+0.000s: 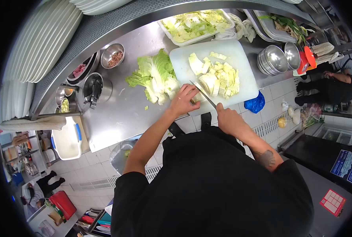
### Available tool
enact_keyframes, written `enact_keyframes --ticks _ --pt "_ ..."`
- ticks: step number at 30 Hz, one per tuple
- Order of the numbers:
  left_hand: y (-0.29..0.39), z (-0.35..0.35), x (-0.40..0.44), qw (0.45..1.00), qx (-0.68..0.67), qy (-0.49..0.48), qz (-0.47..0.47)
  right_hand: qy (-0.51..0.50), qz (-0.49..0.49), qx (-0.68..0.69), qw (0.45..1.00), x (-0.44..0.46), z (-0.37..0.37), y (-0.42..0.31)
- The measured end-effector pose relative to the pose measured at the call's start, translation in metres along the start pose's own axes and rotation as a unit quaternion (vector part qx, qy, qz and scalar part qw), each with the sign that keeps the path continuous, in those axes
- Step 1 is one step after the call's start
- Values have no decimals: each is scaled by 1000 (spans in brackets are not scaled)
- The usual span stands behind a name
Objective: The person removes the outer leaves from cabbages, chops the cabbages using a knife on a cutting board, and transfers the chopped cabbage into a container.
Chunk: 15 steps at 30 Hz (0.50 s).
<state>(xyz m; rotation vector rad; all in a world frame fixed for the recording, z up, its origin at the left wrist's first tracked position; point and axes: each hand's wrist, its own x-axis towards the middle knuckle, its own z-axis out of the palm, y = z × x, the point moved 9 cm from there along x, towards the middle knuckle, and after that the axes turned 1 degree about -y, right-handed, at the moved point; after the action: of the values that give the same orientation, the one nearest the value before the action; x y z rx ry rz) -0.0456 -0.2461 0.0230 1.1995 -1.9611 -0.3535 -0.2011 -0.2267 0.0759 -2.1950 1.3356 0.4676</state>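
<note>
My right hand is wrapped round the handle of a knife, whose blade points up and left over the near left part of the white cutting board. Close to the blade, my left hand has bent fingers near the board's left edge; whatever lies under them is mostly hidden. Chopped pale cabbage is heaped on the board just beyond the blade, with smaller pieces farther back. Left of the board, a leafy cabbage portion rests on the steel counter.
Behind the board stands a white tray of cut leaves. Stacked metal bowls are at right, a bowl of chopped meat and a metal pot at left. Plates line the shelf above. Two people are in the background, left and right.
</note>
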Motion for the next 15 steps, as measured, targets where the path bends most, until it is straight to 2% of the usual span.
enact_keyframes --ticks 9,15 --pt "-8 1 -2 1000 -25 -1 1 -8 1 -8 1000 -9 -11 -8" --pt "-6 -6 0 999 -45 -1 -9 -53 14 -7 998 -5 -7 -8"
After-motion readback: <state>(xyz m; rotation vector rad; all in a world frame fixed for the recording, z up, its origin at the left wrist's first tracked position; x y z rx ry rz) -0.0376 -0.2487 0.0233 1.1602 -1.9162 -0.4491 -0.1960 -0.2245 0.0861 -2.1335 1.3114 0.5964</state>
